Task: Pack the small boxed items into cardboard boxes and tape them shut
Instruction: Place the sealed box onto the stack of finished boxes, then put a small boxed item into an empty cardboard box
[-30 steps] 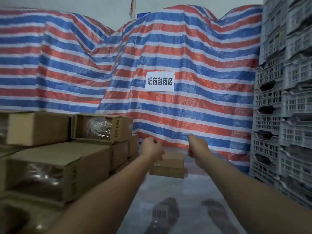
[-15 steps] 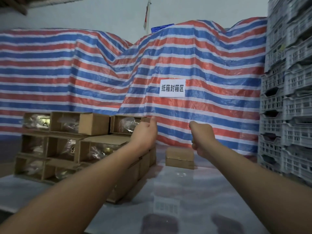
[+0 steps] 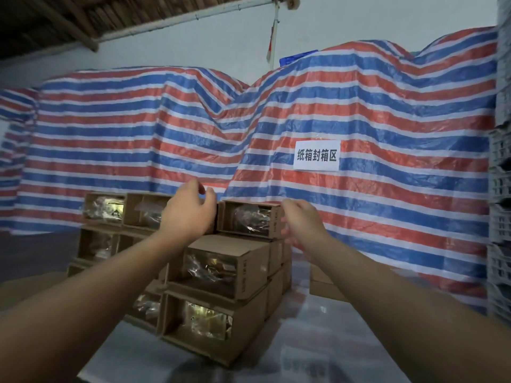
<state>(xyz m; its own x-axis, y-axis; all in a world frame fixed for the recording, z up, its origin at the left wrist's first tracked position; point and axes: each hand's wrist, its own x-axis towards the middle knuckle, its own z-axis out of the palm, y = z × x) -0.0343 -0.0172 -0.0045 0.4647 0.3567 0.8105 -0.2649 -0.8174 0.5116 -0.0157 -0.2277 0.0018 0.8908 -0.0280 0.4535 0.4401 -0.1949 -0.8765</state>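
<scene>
- I'm reaching for the top box (image 3: 250, 219) on the stack (image 3: 221, 275); my left hand (image 3: 190, 210) and right hand (image 3: 301, 221) flank it, fingers loosely spread, holding nothing.
- Next (I judge): clasp both ends, lift it clear.

Two bare forearms reach into view from the bottom edge, with no sleeve, glove, watch or band showing on either. The left hand (image 3: 190, 214) and right hand (image 3: 302, 221) are uncovered, and no rings can be made out on the fingers (image 3: 210, 194).
</scene>
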